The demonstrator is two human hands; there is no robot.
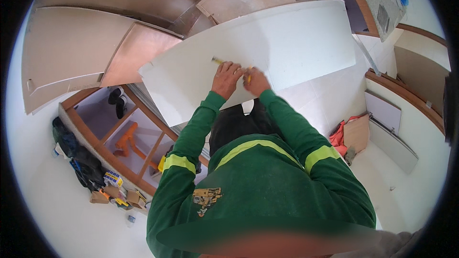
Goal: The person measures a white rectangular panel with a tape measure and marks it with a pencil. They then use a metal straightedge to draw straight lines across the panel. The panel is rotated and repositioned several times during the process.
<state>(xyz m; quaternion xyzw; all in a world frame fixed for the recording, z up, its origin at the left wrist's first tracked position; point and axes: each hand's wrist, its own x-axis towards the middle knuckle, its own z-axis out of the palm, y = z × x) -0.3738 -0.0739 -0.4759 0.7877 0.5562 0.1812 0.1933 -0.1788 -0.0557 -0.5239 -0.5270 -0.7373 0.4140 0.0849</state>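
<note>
Atop wht. board (306, 33): ylw. strip (217, 60), long axis angled far-left from L hand (226, 80) (nearer), fingers bunched, grip unclear; R hand (257, 81) pinches slim ylw. item (249, 78).

White rectangular board (306, 38), aslant across upper centre; on it, yellow tape blade (218, 60), partly hidden, just left of centre.

A pale tiled floor (313, 107) spread out on the right, its joints faintly visible. To the left stood a low shelf unit (118, 125), its brown wooden frame dividing lilac-lined compartments, with a speckled edge along its outer side. At the upper right was a speckled slab (370, 0) edged in brown wood. A brown wooden ledge (406, 98) curved below it near a white wall (425, 7). The light was bright, its source out of view.
</note>
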